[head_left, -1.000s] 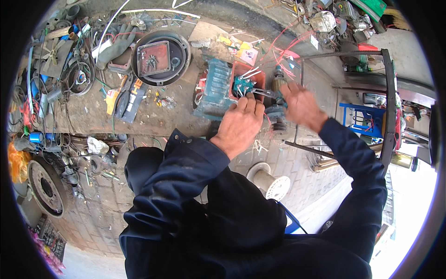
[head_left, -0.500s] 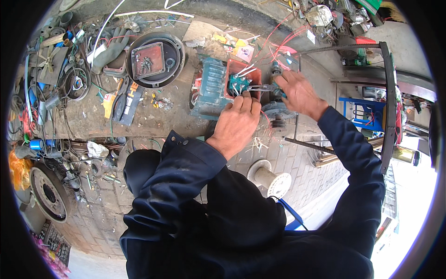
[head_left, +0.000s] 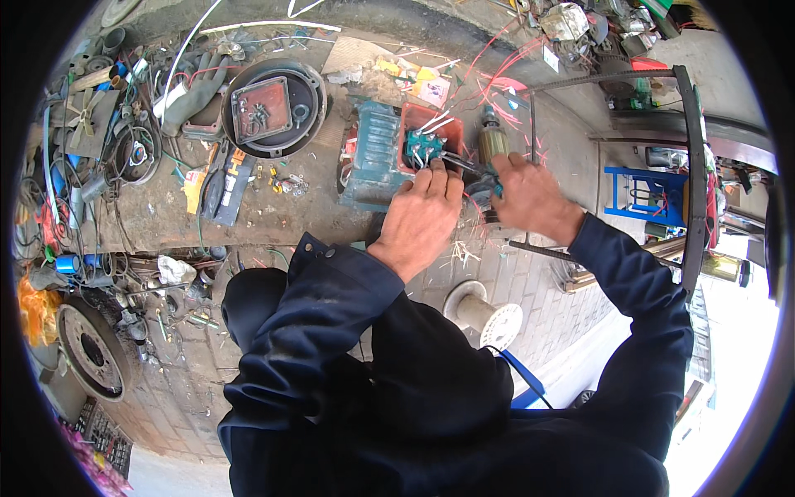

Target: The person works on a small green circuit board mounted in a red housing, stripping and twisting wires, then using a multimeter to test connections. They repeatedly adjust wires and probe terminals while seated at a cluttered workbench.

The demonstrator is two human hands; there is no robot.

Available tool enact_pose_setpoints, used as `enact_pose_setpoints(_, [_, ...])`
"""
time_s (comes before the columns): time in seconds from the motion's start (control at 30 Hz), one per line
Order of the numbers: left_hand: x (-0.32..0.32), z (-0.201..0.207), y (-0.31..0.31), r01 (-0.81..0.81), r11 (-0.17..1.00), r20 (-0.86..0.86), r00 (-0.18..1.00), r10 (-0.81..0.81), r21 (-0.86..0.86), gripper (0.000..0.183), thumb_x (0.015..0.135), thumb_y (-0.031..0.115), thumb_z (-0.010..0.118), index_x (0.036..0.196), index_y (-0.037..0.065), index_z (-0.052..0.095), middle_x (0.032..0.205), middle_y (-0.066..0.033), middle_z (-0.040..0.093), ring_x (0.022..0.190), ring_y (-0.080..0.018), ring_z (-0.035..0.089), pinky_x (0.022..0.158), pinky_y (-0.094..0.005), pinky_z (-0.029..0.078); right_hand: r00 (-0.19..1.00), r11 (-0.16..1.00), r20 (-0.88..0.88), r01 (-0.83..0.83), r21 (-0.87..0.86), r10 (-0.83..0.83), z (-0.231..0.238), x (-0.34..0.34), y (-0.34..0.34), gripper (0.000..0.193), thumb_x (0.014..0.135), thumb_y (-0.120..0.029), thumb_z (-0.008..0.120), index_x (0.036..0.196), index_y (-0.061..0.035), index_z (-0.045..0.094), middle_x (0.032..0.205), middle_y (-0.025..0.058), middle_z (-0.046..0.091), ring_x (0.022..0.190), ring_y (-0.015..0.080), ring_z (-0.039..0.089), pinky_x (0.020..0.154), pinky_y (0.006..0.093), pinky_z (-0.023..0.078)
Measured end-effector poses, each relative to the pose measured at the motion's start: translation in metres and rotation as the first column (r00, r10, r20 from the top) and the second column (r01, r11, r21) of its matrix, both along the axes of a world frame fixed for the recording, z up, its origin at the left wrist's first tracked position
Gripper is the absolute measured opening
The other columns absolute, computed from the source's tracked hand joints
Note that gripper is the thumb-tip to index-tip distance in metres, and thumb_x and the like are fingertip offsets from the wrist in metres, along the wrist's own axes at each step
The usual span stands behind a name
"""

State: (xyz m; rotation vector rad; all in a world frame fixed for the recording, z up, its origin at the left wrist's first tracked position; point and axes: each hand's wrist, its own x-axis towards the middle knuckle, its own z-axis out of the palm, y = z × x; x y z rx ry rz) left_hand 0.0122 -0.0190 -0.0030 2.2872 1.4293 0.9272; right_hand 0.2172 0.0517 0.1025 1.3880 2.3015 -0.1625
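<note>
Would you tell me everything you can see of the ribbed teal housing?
The ribbed teal housing looks like painted metal, grimy, lying on the work surface. At its right, an open reddish box holds a teal block with white strands sticking out. The left hand is at the box's near edge, contact unclear; a pliers-like tool in the right hand points toward the block.

The right hand (head_left: 534, 195) covered the handle end of the metal tool (head_left: 458, 161); its type was indeterminate. The left hand (head_left: 421, 217) hid the green block's (head_left: 425, 146) lower edge. Scattered bits (head_left: 288, 184) were too small to identify.
</note>
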Motion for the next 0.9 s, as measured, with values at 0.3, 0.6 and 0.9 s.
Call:
enact_pose_setpoints(0.3, [-0.002,0.003,-0.001,0.006,0.999,-0.013,1.0,-0.006,-0.032,0.05,0.084,0.009,0.074,0.13,-0.006,0.062,0.139,-0.0264,0.066,0.111,-0.0326,0.07,0.087,-0.04,0.063,0.86,0.867,-0.128,-0.478,0.141,0.495,-0.016,0.027,0.074,0.053,0.07,-0.01,0.086,0.117,-0.0077,0.062,0.106,0.0144,0.058,0.107,0.0384,0.064,0.093,0.0476,0.052])
enact_pose_setpoints(0.6, [-0.003,0.001,-0.002,0.025,0.998,-0.01,1.0,-0.026,-0.055,0.056,0.081,0.012,0.079,0.132,-0.004,0.062,0.141,-0.0258,0.065,0.115,-0.032,0.068,0.089,-0.0393,0.062,0.931,0.937,-0.135,-0.324,0.127,0.34,-0.015,0.02,0.047,0.044,0.069,-0.004,0.073,0.111,-0.0059,0.061,0.094,0.0166,0.063,0.08,0.0445,0.069,0.07,0.0533,0.058])
enact_pose_setpoints(0.9, [-0.001,0.001,-0.001,0.018,0.998,-0.042,0.999,-0.021,-0.055,0.068,0.078,0.02,0.086,0.136,-0.005,0.061,0.143,-0.0262,0.064,0.116,-0.0326,0.068,0.09,-0.0397,0.063,0.96,0.957,-0.082,-0.255,0.137,0.268,-0.01,0.018,0.027,0.049,0.072,-0.009,0.082,0.117,-0.0059,0.062,0.104,0.0189,0.063,0.096,0.0427,0.07,0.082,0.0518,0.058])
